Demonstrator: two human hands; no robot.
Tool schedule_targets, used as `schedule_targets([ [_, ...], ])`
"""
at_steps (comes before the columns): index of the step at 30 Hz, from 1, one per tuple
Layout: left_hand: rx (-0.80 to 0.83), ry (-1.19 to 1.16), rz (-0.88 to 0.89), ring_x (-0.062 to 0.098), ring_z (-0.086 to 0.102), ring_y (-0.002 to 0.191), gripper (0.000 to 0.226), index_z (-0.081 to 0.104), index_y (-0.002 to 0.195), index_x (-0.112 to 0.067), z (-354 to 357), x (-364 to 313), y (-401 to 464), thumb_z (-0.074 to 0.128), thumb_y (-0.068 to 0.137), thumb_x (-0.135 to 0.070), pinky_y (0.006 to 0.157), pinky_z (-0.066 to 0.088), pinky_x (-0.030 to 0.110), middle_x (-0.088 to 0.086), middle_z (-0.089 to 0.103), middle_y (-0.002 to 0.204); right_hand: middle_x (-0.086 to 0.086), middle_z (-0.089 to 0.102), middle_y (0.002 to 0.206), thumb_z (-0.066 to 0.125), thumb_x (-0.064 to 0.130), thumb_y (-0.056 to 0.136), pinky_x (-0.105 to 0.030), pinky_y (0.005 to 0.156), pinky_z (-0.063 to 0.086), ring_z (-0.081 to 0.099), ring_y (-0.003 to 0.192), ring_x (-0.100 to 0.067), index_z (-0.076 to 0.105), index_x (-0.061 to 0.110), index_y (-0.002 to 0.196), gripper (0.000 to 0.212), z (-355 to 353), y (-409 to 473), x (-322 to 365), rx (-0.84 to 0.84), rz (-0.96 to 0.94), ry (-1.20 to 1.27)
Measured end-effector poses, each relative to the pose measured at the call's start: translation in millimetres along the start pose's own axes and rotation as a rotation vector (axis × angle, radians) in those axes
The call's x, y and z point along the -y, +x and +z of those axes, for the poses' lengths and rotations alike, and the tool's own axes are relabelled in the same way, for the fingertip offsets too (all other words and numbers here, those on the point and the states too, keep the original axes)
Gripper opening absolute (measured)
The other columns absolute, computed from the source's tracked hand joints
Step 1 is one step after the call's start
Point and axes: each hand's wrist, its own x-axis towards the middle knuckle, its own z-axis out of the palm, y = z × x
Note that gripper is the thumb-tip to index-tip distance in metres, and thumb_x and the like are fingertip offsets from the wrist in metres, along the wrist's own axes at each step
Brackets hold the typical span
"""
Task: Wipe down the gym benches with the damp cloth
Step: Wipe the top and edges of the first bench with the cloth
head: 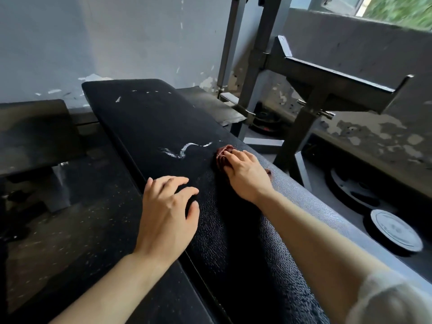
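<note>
A long black padded bench (149, 122) runs from the bottom right up to the middle of the view, with whitish streaks across its pad. A dark red cloth (221, 157), bunched up, lies on the pad near its right edge. My right hand (247, 174) presses flat on the cloth and covers most of it. On the pad's left edge my left hand (167, 211) rests with its fingers spread, holding nothing.
A grey steel rack (327, 90) with uprights stands right of the bench. Weight plates (395, 232) lie on the floor at the right. A second dark pad (35, 134) sits at the left. A peeling wall lies behind, with a window ledge at top right.
</note>
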Motion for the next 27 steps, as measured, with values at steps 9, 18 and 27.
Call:
schedule_targets([
  [9, 0.025, 0.014, 0.029, 0.024, 0.058, 0.102, 0.025, 0.074, 0.100, -0.018, 1.9, 0.1, 0.6, 0.074, 0.076, -0.013, 0.106, 0.033, 0.061, -0.005, 0.067, 0.102, 0.001, 0.044, 0.148, 0.029, 0.048, 0.092, -0.025, 0.115, 0.019, 0.035, 0.138, -0.023, 0.047, 0.022, 0.141, 0.058, -16.3, -60.0, 2.2, 0.068, -0.300, 0.042],
  [18, 0.020, 0.008, -0.006, 0.024, 0.057, 0.100, 0.028, 0.074, 0.101, -0.021, 2.5, 12.7, 12.5, 0.077, 0.074, -0.014, 0.105, 0.033, 0.063, -0.007, 0.067, 0.101, -0.004, 0.034, 0.153, 0.039, 0.030, 0.101, -0.031, 0.115, 0.013, 0.024, 0.141, -0.027, 0.035, 0.019, 0.148, 0.048, 0.9, 29.0, 0.2, 0.025, 0.055, -0.008],
  [27, 0.013, 0.010, -0.049, 0.020, 0.059, 0.102, 0.029, 0.073, 0.103, -0.021, 6.4, 25.6, 26.0, 0.076, 0.075, -0.015, 0.105, 0.034, 0.062, -0.007, 0.067, 0.106, 0.003, 0.042, 0.149, 0.044, 0.035, 0.097, -0.031, 0.115, 0.024, 0.034, 0.138, -0.022, 0.047, 0.024, 0.141, 0.045, 2.5, 22.5, 15.3, 0.065, -0.270, 0.070],
])
